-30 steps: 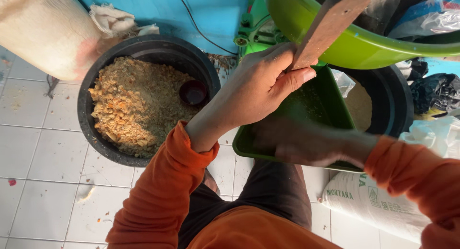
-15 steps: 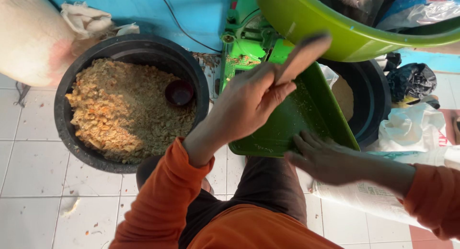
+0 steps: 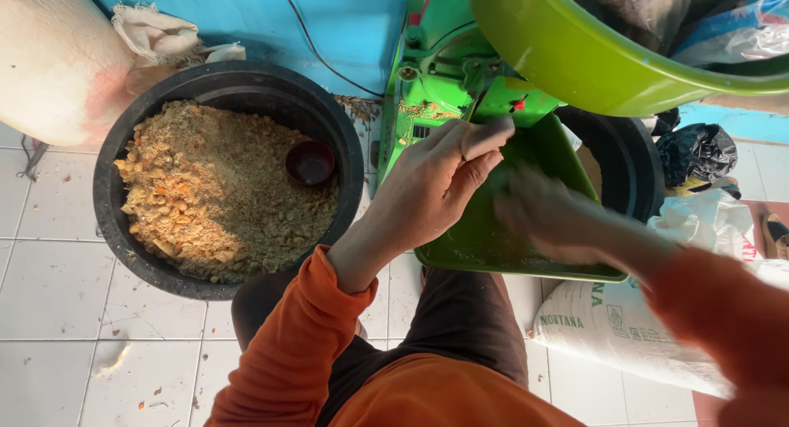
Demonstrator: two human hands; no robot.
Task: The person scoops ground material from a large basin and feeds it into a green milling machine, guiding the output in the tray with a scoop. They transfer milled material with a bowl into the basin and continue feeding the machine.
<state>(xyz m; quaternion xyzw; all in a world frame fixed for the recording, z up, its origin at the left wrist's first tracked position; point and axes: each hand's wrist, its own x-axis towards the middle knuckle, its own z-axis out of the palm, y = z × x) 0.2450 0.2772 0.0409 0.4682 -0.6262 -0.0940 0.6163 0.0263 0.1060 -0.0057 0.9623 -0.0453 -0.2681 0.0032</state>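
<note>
My left hand (image 3: 440,184) reaches over the top of a green sloped chute (image 3: 485,250) on a green grinding machine (image 3: 431,82). Its fingers are closed round a wooden stick (image 3: 493,129), of which only the short tip shows. My right hand (image 3: 546,213) is blurred and lies palm down inside the chute with nothing in it. A lime green basin (image 3: 575,57) sits above the machine. To the left a black tub (image 3: 131,254) holds coarse brown and orange meal (image 3: 214,189), with a small dark red bowl (image 3: 310,162) resting in it.
A second black tub (image 3: 629,160) stands under the chute's right side. A printed white sack (image 3: 625,328) lies at the lower right and a full pale sack (image 3: 57,65) at the upper left. A black plastic bag (image 3: 694,152) sits by the blue wall. The floor is white tile.
My left hand has come down, and the stick that stood out above it now shows only a tip. My right hand has moved from the chute's lower edge up into the chute.
</note>
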